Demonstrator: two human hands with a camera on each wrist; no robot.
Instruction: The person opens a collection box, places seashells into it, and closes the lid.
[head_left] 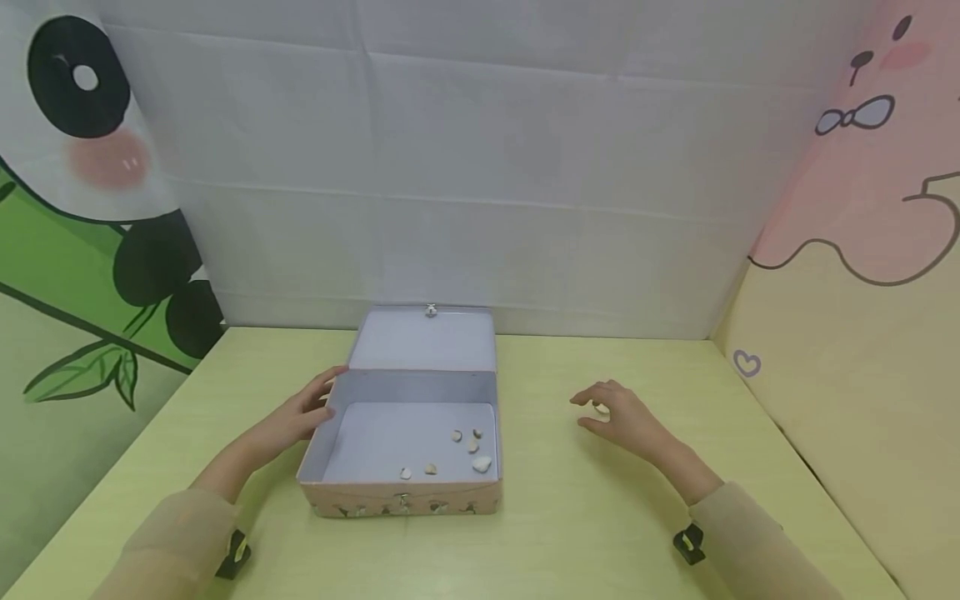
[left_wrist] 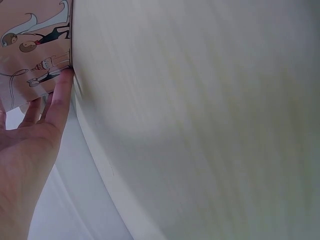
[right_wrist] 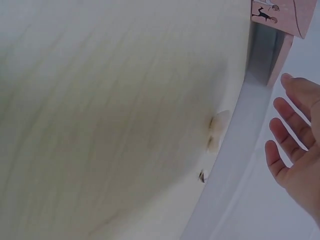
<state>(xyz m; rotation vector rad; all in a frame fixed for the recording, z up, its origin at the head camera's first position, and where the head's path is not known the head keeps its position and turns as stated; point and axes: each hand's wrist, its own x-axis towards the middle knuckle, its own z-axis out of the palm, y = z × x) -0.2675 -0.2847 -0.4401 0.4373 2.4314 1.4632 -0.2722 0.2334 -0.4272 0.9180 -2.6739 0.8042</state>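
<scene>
A pink tin box (head_left: 401,498) with a white inside stands on the table, its hinged lid (head_left: 423,340) tipped back. Several small shells lie in it, among them a larger white shell (head_left: 482,464) at the front right. My left hand (head_left: 296,412) touches the box's left side with extended fingers; the printed outer wall (left_wrist: 42,45) shows in the left wrist view. To the right of the box, my right hand (head_left: 618,418) hovers above the table with loosely bent, parted fingers and holds nothing. Under it lie a few shells, one a pale shell (right_wrist: 222,120), partly hidden in the head view.
The pale yellow table (head_left: 540,533) runs back to a white cloth backdrop (head_left: 480,167). Walls with painted cartoon figures (head_left: 847,192) stand on both sides. A dark wrist device (head_left: 688,543) sits at the right sleeve, another device (head_left: 234,554) at the left.
</scene>
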